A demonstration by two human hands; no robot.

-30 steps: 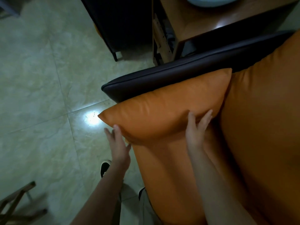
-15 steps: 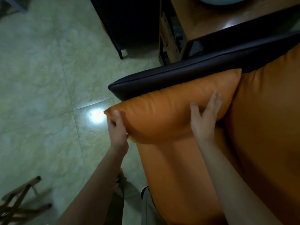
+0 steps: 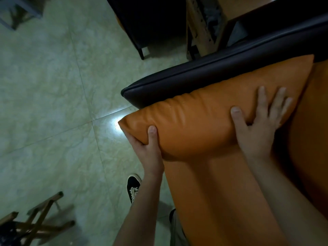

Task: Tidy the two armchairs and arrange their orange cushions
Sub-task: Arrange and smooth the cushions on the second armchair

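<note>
Cropped by the right and bottom edges, an armchair, with only its dark armrest and orange seat in view. Propped on that seat against the armrest, the orange cushion. Gripping its near corner, the left hand, thumb on top, fingers hidden underneath. Pressed flat on the far end, the right hand, fingers straight and splayed. Blurred at bottom left, a wooden frame; partly hidden behind the left forearm, a black shoe

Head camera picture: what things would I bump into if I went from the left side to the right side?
First the brown wooden folding frame on the floor → left hand, gripping the corner of the small orange leather cushion → right hand → big orange back cushion of the armchair.
</note>
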